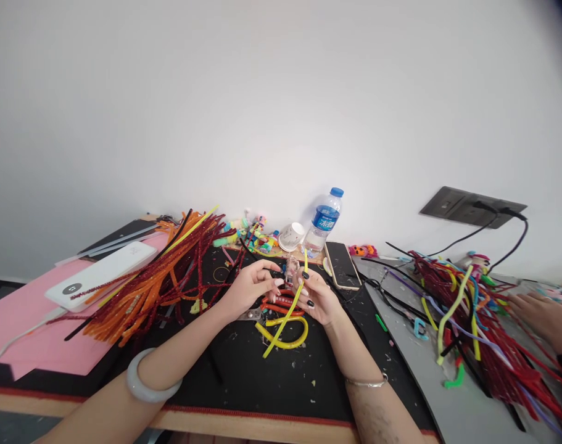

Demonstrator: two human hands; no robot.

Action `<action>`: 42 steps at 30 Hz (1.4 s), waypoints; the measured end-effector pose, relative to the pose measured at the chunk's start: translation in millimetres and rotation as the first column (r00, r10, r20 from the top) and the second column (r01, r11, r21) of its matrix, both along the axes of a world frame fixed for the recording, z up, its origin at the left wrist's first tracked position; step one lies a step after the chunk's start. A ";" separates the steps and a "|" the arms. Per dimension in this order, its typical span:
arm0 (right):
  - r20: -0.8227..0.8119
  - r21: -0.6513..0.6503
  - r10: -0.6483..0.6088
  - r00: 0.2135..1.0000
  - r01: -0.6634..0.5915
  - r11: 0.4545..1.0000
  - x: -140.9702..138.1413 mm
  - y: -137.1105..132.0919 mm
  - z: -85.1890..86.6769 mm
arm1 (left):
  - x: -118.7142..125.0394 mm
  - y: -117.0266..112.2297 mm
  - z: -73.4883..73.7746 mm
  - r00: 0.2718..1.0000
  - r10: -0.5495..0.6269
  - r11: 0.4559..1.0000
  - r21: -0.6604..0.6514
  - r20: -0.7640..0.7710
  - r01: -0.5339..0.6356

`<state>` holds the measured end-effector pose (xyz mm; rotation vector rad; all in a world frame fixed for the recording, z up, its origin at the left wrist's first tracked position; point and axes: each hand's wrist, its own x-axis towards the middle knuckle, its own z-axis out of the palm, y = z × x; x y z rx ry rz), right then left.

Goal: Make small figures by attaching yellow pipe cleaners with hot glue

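Observation:
My right hand pinches a yellow pipe cleaner between thumb and fingers. It slants upright, with one end above the fingers and the other hanging toward the mat. My left hand hovers just left of it, fingers curved and apart, with nothing visible in them. Beneath both hands, a glossy yellow loop and red-orange curved pieces lie on the black mat; whether these are tool handles I cannot tell.
Orange and dark red pipe cleaners lie left, over a white power bank and pink sheets. Behind are a paper cup, water bottle and phone. At right, another person's hand rests by more pipe cleaners.

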<state>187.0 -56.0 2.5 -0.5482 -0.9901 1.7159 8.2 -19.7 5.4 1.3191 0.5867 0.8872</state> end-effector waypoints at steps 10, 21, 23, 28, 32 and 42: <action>0.000 -0.001 0.005 1.000 -0.005 1.000 0.8 -0.4 -0.2 | -1.7 2.7 -3.8 0.994 0.070 0.997 -0.019 -0.083 -0.072; 0.012 -0.006 0.003 1.000 -0.003 1.000 -0.8 -0.7 0.5 | -2.3 4.6 -4.2 0.972 0.171 0.985 0.052 -0.161 -0.165; 0.015 -0.008 0.000 1.000 0.000 1.000 -0.8 -0.5 0.1 | -3.0 4.8 -3.9 0.967 0.199 0.978 0.089 -0.159 -0.187; 0.031 -0.018 -0.003 1.000 0.004 1.000 -0.2 0.2 -1.6 | -4.3 4.8 -2.6 0.960 0.235 0.967 0.139 -0.150 -0.215; 0.026 -0.023 0.004 1.000 -0.004 1.000 -0.2 0.6 -2.1 | -3.8 4.1 -2.6 0.955 0.236 0.965 0.158 -0.178 -0.209; 0.025 -0.039 -0.010 1.000 0.011 0.999 -2.0 -0.3 0.7 | -3.1 3.8 -4.1 0.916 0.342 0.912 0.311 -0.210 -0.269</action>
